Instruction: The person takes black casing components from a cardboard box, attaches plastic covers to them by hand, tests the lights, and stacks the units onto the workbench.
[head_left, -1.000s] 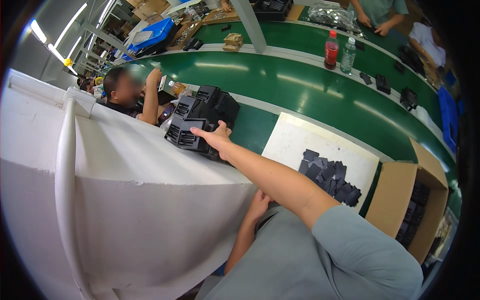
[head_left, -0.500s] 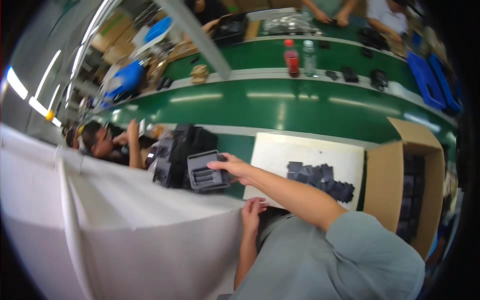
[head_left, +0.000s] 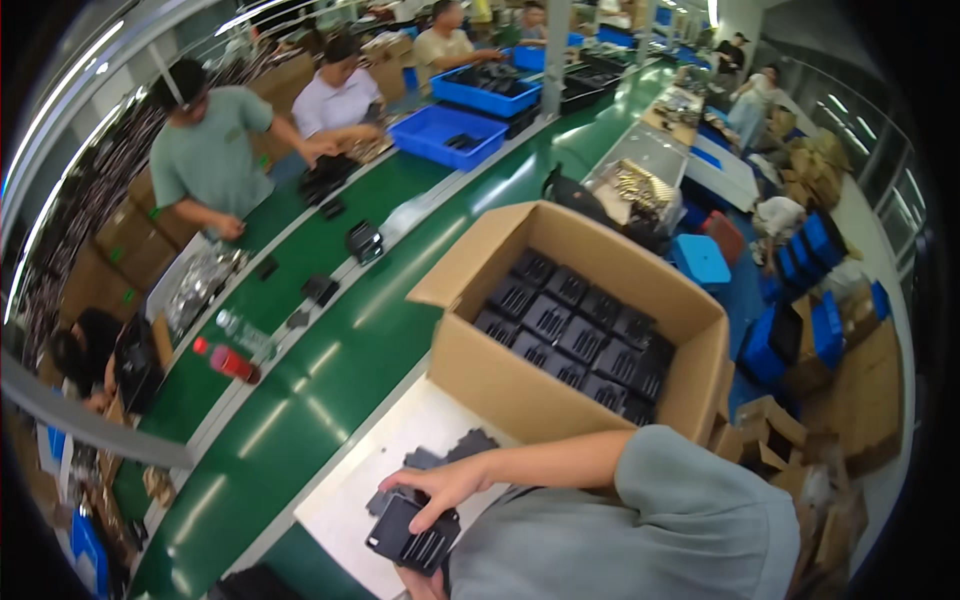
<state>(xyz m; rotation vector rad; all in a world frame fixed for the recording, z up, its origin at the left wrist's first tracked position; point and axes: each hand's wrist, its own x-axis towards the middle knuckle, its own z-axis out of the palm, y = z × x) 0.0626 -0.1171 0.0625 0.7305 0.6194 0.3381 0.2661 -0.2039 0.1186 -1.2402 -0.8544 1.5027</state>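
My right hand (head_left: 446,488) grips a black rectangular plastic case (head_left: 400,530), thumb on top and fingers around its far edge. Slots show on the case's upper face. Just beneath it, at the lower edge of the picture, part of my left hand (head_left: 422,583) shows; its fingers are hidden by the case. Thin dark grey flat pieces (head_left: 470,443) lie in a loose pile on a white board (head_left: 345,482), partly covered by my right hand. Beyond the board stands an open cardboard carton (head_left: 500,385), holding rows of similar black cases (head_left: 583,342).
A green conveyor belt (head_left: 290,420) runs diagonally past the board. Across it are a red-capped bottle (head_left: 228,362), a clear bottle (head_left: 245,330) and blue trays (head_left: 440,150). Other people work there. Blue bins (head_left: 775,340) and cartons (head_left: 765,430) stand at right.
The view has swung right toward the carton. My right hand has carried the black case from beside the stacked black cases at left to over the board, near my left hand.
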